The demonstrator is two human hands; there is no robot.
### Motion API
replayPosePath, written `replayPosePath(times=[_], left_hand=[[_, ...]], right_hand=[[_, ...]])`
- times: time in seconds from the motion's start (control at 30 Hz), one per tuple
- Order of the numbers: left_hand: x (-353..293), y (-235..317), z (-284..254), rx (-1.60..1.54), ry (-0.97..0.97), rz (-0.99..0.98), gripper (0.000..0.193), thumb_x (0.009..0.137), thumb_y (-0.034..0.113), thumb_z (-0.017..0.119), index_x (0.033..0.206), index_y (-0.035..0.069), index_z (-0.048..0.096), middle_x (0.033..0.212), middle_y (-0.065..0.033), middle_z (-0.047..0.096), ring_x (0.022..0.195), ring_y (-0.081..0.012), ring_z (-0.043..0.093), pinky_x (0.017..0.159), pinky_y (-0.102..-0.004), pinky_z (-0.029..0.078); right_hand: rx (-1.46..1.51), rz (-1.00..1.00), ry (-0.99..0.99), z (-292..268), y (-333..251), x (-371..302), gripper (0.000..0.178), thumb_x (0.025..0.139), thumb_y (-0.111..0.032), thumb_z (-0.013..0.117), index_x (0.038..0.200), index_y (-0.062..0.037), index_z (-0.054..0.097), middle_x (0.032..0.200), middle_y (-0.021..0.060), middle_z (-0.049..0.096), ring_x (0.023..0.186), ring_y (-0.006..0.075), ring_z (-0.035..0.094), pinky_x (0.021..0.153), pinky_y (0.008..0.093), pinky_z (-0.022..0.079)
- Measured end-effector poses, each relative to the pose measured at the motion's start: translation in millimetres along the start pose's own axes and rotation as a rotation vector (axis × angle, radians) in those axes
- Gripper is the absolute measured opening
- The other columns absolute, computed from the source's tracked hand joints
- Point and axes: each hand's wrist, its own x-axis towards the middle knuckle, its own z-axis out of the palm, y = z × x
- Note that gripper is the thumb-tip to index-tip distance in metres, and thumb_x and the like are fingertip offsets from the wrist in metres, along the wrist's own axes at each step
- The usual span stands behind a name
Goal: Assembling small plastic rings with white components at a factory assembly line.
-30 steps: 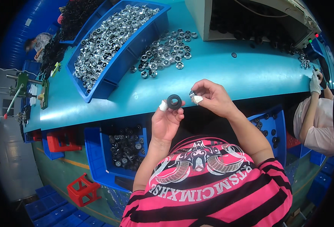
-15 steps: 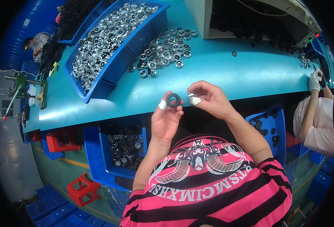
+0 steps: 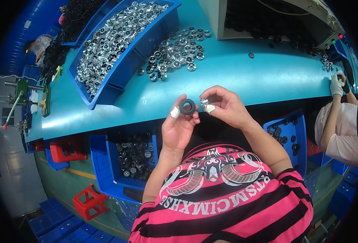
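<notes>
Lettering (image 3: 204,207): we list one curved row of pale capital letters | Bearer: pink-and-black striped shirt (image 3: 227,220) | Placement: across the front, beside a printed emblem (image 3: 212,173)

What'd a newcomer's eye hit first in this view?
Probably the blue bin heaped with shiny silver pieces, upper left on the teal table. Next, the pink-and-black striped shirt, bottom centre. At centre, the left hand holds a black ring, the right hand a small silver piece.
</notes>
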Motion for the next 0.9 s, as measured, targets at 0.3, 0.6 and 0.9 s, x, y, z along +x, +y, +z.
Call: replayPosePath(times=[0.3, 0.6, 0.9], left_hand=[[-0.7, 1.0, -0.1, 0.008, 0.006, 0.019, 0.049, 0.105, 0.025, 0.053, 0.148, 0.003, 0.047, 0.126, -0.0252, 0.063, 0.101, -0.0291, 0.065, 0.091, -0.0416, 0.055], [-0.4, 0.7, -2.4, -0.020, -0.025, 0.024, 0.048, 0.102, 0.021, 0.056, 0.146, 0.004, 0.049, 0.129, -0.0284, 0.062, 0.104, -0.0323, 0.066, 0.093, -0.0436, 0.055], [-0.3, 0.1, -1.9, -0.053, -0.037, 0.015, 0.047, 0.105, 0.024, 0.051, 0.147, 0.003, 0.047, 0.130, -0.0285, 0.061, 0.104, -0.0324, 0.066, 0.092, -0.0435, 0.057]], right_hand=[[-0.004, -0.049, 0.012, -1.0, 0.7, 0.6, 0.033, 0.092, 0.003, 0.068, 0.124, -0.0002, 0.060, 0.120, 0.0037, 0.059, 0.111, 0.0123, 0.064, 0.100, 0.0301, 0.052], [0.140, -0.039, 0.030, -0.4, 5.8, -3.7, 0.036, 0.088, 0.005, 0.069, 0.123, 0.0008, 0.058, 0.120, 0.0069, 0.057, 0.111, 0.0165, 0.066, 0.096, 0.0291, 0.055], [0.063, -0.065, 0.025, -2.0, 6.5, -2.8, 0.040, 0.090, 0.004, 0.070, 0.129, 0.0018, 0.060, 0.121, 0.0060, 0.058, 0.108, 0.0146, 0.066, 0.097, 0.0291, 0.055]])
